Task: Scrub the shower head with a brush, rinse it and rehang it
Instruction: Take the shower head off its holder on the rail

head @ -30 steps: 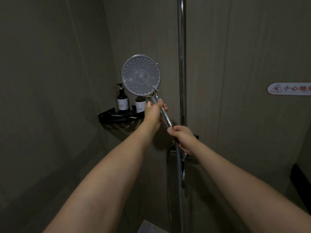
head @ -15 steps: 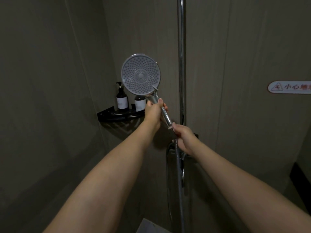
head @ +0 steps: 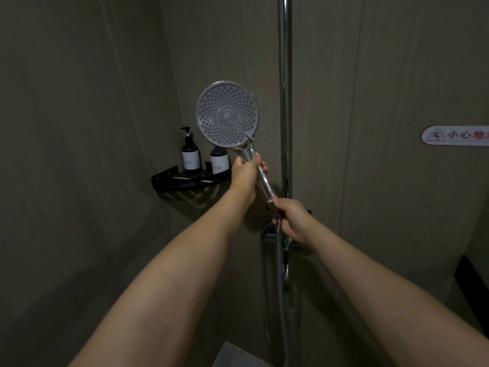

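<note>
- While both arms reach up from the bottom of the frame, the left hand (head: 244,172) is wrapped round the upper part of the chrome handle of the shower head (head: 227,116), just under its round face.
- At the lower end of the handle, right of centre, the right hand (head: 292,219) grips the joint where the hose (head: 281,274) begins; half a second ago its fingers sat a little lower on that joint.
- Held up at the middle of the frame, the shower head shows its dotted grey face to the camera, tilted much as before, and it is off its holder.
- Just right of the hands, the chrome riser pipe (head: 284,75) runs straight up.
- Left of the hands, a black corner shelf (head: 185,180) carries two dark bottles (head: 190,152).
- At the right edge is a warning sign (head: 455,135) on the wall.
</note>
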